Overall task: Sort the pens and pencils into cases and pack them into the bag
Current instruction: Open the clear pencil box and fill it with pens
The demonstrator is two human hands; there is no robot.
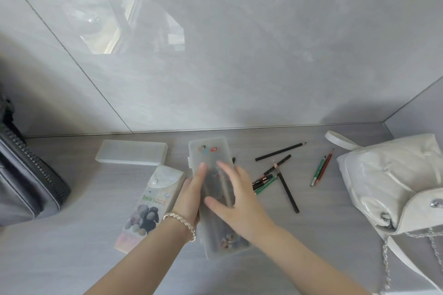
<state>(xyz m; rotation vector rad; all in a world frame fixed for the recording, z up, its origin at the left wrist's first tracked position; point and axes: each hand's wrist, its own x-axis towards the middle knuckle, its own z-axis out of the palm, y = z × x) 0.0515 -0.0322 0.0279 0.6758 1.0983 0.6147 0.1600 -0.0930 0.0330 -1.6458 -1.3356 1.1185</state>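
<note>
from my feed: clear case [211, 158] mid-table, long side pointing away | left hand [191, 196] grips its left edge | right hand [237, 199] flat on the lid, fingers straight and spread | loose pencils [285, 184] scattered just to its right | white bag [388, 179] far right | printed case [148, 201] touching on the left

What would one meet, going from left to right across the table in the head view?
Dark grey bag → printed case → stickered clear case → heap of dark pencils → green and red pencil pair → white bag.
</note>
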